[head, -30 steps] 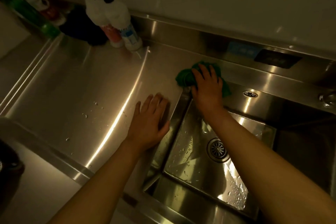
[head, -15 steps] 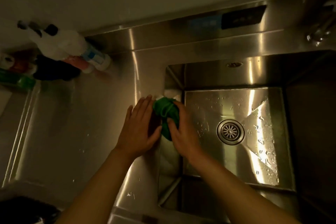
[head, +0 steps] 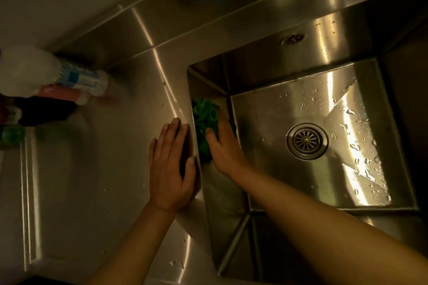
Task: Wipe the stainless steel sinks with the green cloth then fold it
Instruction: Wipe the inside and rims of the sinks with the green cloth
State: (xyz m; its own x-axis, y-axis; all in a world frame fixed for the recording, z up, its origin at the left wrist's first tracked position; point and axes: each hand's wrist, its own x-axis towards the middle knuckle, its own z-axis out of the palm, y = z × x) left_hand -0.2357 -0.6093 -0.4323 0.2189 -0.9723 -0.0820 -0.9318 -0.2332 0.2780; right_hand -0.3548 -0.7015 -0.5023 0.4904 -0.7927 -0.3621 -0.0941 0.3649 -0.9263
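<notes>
A steel counter (head: 92,180) fills the left of the dim frame and a square sink (head: 266,104) the right, with bottles (head: 78,78) lying blurred at the counter's back corner. A person leans over both with bare forearms reaching in from below.

The right forearm angles down into the basin. The right hand (head: 223,146) is turned palm-first toward the sink's left wall, with the thumb across the green cloth (head: 203,118) and the fingers curled into its folds, gripping it and pressing it to the steel. The left hand (head: 170,169) lies flat on the counter just beside the sink's rim, palm down and fingers straight and together. It holds nothing and appears to brace the body.

The cloth sits bunched against the upper part of that left wall, below the rim, and part of it is hidden under the hand. It looks soft, light and probably damp, so it should crush to any shape, slide easily on wet steel and go limp when lifted. A whole-hand hold over the bunch suits wiping. Folding will likely call for spreading it out and pinching two corners.

The round drain (head: 306,141) lies well apart from the cloth, and droplets (head: 361,157) bead the basin floor to its right, a sign that the floor is not yet wiped dry.
</notes>
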